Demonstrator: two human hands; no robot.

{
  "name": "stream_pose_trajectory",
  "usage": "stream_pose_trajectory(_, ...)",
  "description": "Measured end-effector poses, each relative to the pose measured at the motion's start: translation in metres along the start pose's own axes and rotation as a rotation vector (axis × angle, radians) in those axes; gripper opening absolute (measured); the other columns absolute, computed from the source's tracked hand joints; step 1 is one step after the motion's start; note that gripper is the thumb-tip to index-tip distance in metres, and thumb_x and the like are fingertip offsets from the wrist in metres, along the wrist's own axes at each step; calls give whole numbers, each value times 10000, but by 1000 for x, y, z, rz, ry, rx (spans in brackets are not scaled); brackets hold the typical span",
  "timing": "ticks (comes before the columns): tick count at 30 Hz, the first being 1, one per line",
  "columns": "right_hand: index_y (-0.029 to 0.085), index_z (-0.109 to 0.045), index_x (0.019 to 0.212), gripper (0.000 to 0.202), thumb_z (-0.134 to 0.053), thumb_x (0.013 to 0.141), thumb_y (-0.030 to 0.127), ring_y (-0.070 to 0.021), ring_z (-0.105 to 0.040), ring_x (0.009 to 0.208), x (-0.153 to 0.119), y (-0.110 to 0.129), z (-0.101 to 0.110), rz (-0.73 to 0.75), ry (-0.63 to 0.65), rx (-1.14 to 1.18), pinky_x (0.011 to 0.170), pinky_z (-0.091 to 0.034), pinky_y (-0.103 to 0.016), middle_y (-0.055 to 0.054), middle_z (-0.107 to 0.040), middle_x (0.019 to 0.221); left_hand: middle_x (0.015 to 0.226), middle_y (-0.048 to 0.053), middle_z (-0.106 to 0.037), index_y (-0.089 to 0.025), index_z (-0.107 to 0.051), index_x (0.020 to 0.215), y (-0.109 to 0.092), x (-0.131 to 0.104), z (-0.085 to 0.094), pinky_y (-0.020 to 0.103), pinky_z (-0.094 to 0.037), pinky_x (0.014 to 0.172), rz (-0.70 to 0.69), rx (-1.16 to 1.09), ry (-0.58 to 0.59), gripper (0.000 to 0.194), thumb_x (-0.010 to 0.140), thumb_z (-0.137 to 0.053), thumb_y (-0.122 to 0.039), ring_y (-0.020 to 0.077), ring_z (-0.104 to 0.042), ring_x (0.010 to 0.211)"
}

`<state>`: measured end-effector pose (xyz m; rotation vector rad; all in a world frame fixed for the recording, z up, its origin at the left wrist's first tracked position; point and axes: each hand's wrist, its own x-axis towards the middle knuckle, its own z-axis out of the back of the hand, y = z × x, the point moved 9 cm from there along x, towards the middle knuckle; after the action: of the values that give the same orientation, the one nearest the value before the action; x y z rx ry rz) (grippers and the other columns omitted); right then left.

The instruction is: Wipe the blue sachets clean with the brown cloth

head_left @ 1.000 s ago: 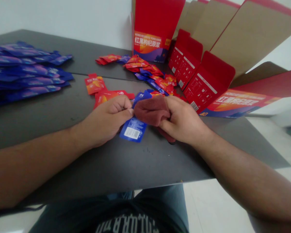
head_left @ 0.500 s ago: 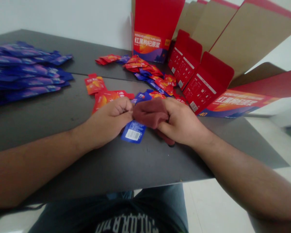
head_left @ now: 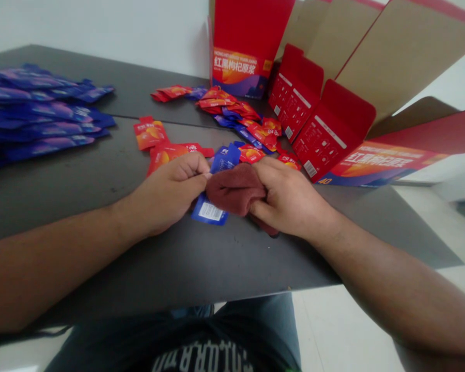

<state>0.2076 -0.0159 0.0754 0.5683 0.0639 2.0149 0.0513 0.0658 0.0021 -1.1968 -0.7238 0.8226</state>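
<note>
My right hand point(head_left: 289, 199) is closed on a brown cloth point(head_left: 236, 190), which lies bunched over the middle of a blue sachet point(head_left: 210, 212). The sachet's printed top and its white barcode label show above and below the cloth. On its left edge my left hand point(head_left: 178, 188) pinches the sachet between thumb and bent fingers. Just beyond my left hand, red sachets point(head_left: 166, 155) lie flat on the dark table point(head_left: 201, 268).
A large pile of blue sachets point(head_left: 42, 111) lies at the left. Mixed red and blue sachets point(head_left: 256, 132) are heaped behind my hands. Open red cartons point(head_left: 238, 62) stand at the back and right, flaps raised. The table's front edge is near my lap.
The brown cloth and my right hand have shifted slightly left and down over the blue sachet, and more of the sachet's top shows. My left hand keeps its pinch.
</note>
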Motion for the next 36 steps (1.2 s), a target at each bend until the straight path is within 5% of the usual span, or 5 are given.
stream_pose_trajectory(5,220,-637,993,99,-685,906,226,-258,-642,921,0,3,-4,-17,8,1,790,-511,-381,-76,-686,990,684,-28,-521,-238,-535,837,-4,0,0,272,-345,513,20,-36,-26,187,950,-675,-288,128,-460,564)
stream_pose_trajectory(12,194,-704,1106,105,-640,1028,222,-222,-650,943,-10,39,-22,259,208,96,805,-503,-341,-68,-696,1027,702,-28,-556,-230,-546,880,-5,-4,2,279,-364,554,10,-19,16,193,988,-676,-321,131,-490,600)
stream_pose_trajectory(21,203,-751,1171,233,-721,947,260,-270,-714,990,4,-30,17,-219,-97,14,875,-555,-384,-72,-776,1052,680,-68,-480,-223,-484,906,-1,-6,-6,256,-343,537,56,-107,102,187,1033,-620,-245,93,-436,558)
stream_pose_trajectory(28,203,-768,1308,368,-700,951,261,-263,-759,1030,4,-30,18,-230,-87,91,913,-574,-373,-64,-832,1152,691,-71,-483,-221,-484,900,-3,-6,-7,258,-371,550,29,-25,100,195,1035,-612,-279,94,-449,574)
stream_pose_trajectory(36,198,-780,1199,307,-698,908,253,-275,-745,1024,2,-25,11,-195,-62,61,906,-575,-392,-78,-822,1110,696,-62,-509,-218,-514,900,1,-4,-4,259,-359,540,25,-18,82,188,1024,-634,-292,98,-463,585)
